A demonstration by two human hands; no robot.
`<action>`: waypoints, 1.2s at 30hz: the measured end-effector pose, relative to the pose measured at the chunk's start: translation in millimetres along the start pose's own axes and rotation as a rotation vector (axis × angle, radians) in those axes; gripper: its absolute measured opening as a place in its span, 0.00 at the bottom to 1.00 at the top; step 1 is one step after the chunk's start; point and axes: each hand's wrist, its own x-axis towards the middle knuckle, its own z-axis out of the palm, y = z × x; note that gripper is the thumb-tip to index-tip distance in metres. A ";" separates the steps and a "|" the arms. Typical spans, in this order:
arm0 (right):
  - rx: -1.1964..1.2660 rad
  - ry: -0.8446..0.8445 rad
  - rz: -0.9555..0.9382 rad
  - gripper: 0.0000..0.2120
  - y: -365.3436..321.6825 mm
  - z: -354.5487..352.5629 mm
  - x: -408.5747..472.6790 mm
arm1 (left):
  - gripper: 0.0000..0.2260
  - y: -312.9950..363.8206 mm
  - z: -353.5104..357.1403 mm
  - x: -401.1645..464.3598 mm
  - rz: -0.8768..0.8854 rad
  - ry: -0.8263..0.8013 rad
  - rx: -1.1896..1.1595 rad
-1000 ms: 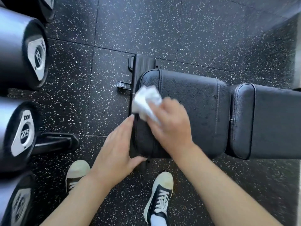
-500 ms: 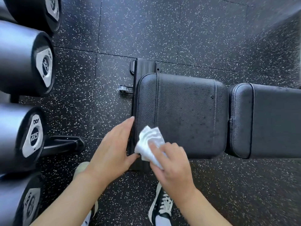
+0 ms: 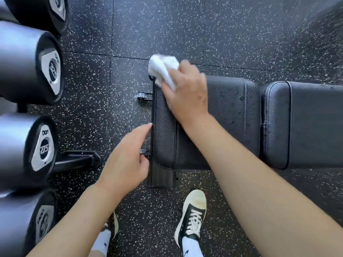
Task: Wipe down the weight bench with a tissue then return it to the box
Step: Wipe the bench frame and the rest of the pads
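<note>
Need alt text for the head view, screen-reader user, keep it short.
Seen from above, the right hand presses a crumpled white tissue onto the far corner of a black weight bench, while the left hand rests with straight fingers against the bench's near end. Dumbbells line the left edge over a speckled black floor.

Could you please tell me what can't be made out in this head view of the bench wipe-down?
- Tissue box: nowhere in frame.
- Bench: its far end is cut off by the right edge, and the right hand covers its corner.
- Tissue: motion-blurred, partly under the fingers.
- Left hand: the grip under the bench end is hidden.
- Upper dumbbell labels: blurred, unreadable.
</note>
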 end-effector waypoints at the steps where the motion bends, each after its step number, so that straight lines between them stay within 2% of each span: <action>1: 0.000 -0.006 -0.037 0.15 -3.2 -5.1 -21.2 | 0.39 0.7 -4.0 2.7 -0.025 0.023 -0.014; 7: 0.018 -0.155 -0.198 0.18 13.1 -36.6 -171.7 | 0.33 12.5 -13.4 25.1 -0.063 0.144 -0.048; 11: -0.080 -0.142 -0.333 0.16 37.9 -44.7 -168.1 | 0.28 35.1 -10.5 46.2 0.019 0.171 -0.033; 13: -0.114 -0.058 -0.264 0.14 48.8 -40.4 -137.1 | 0.27 45.9 -8.3 59.7 0.046 0.181 -0.013; 17: -0.206 0.113 0.174 0.09 71.0 -28.0 -43.8 | 0.26 65.7 -3.1 94.6 0.019 0.254 -0.014; 19: -0.208 0.103 0.340 0.14 69.2 -21.5 -13.3 | 0.25 77.6 5.8 109.2 -0.014 0.295 -0.042; 21: -0.171 0.089 0.343 0.16 56.2 -14.1 -5.8 | 0.24 89.8 17.4 116.1 -0.097 0.362 -0.106; 24: -0.053 0.100 0.186 0.14 35.6 -13.5 -19.9 | 0.23 98.4 33.3 114.9 -0.186 0.462 -0.046; 27: -0.083 0.071 0.035 0.15 63.8 -29.5 -33.5 | 0.24 99.4 37.9 117.3 -0.205 0.472 0.042; 29: -0.134 0.111 0.115 0.15 105.3 -46.9 -37.2 | 0.25 100.4 38.8 118.9 -0.215 0.464 0.082; 32: -0.154 0.176 0.349 0.16 155.7 -63.9 -40.8 | 0.26 100.9 41.9 119.5 -0.214 0.465 0.120; 34: -0.134 0.160 0.417 0.17 159.0 -61.6 -39.8 | 0.26 100.3 42.6 121.1 -0.218 0.471 0.141; 36: -0.105 0.151 0.439 0.15 143.5 -54.3 -34.9 | 0.26 101.4 43.1 122.7 -0.227 0.471 0.161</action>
